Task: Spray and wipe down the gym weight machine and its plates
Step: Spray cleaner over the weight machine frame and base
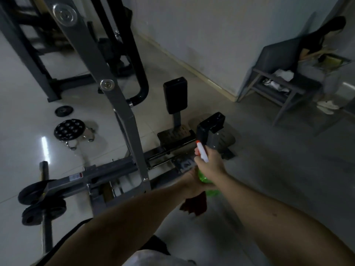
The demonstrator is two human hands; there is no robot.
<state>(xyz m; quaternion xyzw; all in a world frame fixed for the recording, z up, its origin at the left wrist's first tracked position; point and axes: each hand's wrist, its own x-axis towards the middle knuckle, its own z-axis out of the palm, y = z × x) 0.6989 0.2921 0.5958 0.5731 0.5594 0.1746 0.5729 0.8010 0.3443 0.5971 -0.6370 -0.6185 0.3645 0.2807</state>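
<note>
Head view: fingers of the right hand (209, 164) curl round the green spray bottle (209, 181), held before the weight machine (123, 120). Its long axis leans forward, nozzle toward the machine. The left hand (191, 180) grips a red cloth (195, 205).

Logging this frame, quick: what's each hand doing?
Left hand: holds the cloth.
Right hand: grips the spray bottle.
</note>
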